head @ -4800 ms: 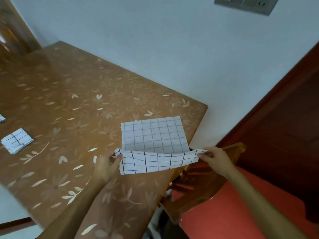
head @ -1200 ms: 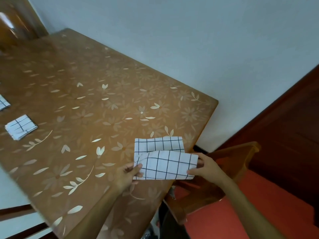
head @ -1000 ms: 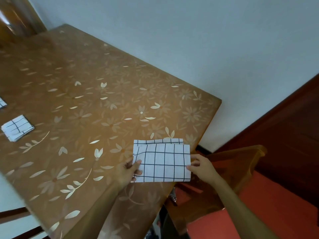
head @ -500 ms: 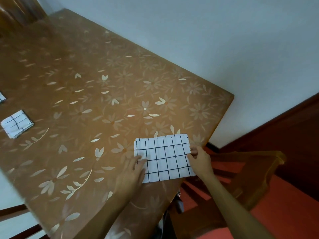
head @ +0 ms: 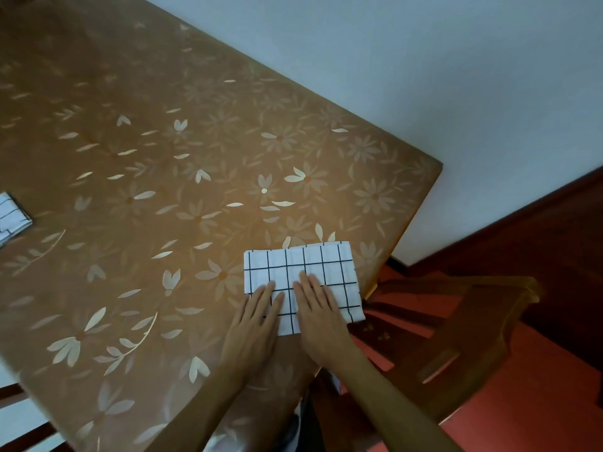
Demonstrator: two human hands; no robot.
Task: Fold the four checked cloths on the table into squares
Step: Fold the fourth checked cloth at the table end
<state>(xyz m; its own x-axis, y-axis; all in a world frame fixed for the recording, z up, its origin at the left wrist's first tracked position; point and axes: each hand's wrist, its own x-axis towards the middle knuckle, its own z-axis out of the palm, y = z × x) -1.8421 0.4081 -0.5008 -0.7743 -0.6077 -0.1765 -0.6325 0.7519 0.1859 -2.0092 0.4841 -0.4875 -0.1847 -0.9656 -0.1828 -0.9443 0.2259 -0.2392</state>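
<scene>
Both hands lie flat on the cloth at the table's near right corner.

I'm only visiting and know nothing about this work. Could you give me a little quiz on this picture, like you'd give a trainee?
1. True or false: the left hand and the right hand both press straight fingers on the checked cloth.
2. Where on the table does that cloth lie? A) at the edge beside the wooden chair; B) in the middle; C) at the far end.
3. What lies at the picture's far left edge?
Key: 1 true. 2 A. 3 a second checked cloth, folded small and partly cut off by the frame.
</scene>
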